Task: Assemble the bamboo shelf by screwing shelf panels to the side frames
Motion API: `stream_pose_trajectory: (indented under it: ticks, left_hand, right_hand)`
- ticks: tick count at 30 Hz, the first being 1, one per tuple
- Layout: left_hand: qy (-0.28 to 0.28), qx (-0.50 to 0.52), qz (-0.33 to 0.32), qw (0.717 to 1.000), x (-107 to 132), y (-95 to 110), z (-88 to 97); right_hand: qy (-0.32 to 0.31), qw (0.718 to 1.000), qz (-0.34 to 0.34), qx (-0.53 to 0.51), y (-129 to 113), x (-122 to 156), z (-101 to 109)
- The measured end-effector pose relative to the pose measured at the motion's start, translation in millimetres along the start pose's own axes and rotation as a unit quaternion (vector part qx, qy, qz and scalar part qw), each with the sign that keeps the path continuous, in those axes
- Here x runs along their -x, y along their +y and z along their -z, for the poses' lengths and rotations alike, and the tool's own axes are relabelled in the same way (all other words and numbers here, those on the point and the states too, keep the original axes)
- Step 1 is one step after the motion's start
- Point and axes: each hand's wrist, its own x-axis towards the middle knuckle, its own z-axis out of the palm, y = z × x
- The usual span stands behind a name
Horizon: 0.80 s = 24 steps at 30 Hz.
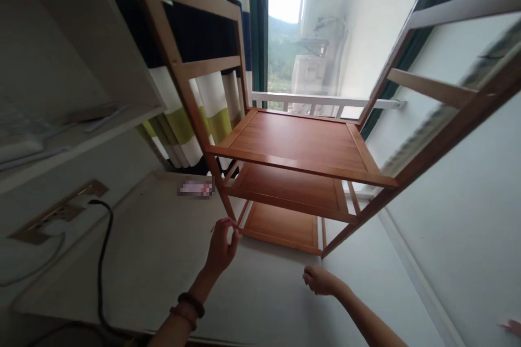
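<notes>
A wooden shelf rack (301, 143) with three brown shelves stands on a white table (163, 249) in front of a window. My left hand (222, 244) is raised beside the rack's near left leg, fingers pinched together on something thin I cannot make out. Beaded bracelets ring that wrist. My right hand (319, 280) hovers low over the table, just in front of the rack's bottom shelf, fingers curled in with nothing visible in them.
A black cable (101, 260) runs across the table's left side from a wall socket plate (61, 211). White shelving (81, 65) rises at left. Striped curtains (203, 108) hang behind the rack. A white wall stands at right.
</notes>
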Motion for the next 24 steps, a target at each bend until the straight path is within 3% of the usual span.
stream_pose_trajectory:
  ticks: [2, 4, 8, 13, 18, 24]
  left_hand:
    - [-0.052, -0.077, 0.122, 0.988, 14.0, -47.6, -0.4]
    - [-0.073, -0.112, 0.176, 0.975, 28.3, -87.2, 3.8]
    - [-0.103, -0.178, 0.271, 0.94, 62.0, -134.4, 16.4]
    - [-0.134, -0.201, 0.313, 0.918, 77.6, -152.7, 6.0]
    - [-0.156, -0.171, 0.291, 0.929, 51.1, -160.2, -17.7]
    - [-0.16, -0.118, 0.267, 0.943, 35.9, -163.5, -23.7]
  right_hand:
    - [0.011, 1.0, 0.019, 0.018, -25.7, -21.0, -9.1]
    - [0.03, 0.998, 0.032, 0.047, -51.1, -42.6, -19.6]
    - [0.077, 0.991, 0.016, 0.11, -88.5, -73.2, -43.1]
    - [0.094, 0.984, 0.005, 0.149, -96.0, -84.2, -53.8]
    - [0.094, 0.982, -0.004, 0.163, -94.7, -81.6, -50.7]
    - [0.104, 0.983, -0.008, 0.154, -100.9, -72.3, -54.2]
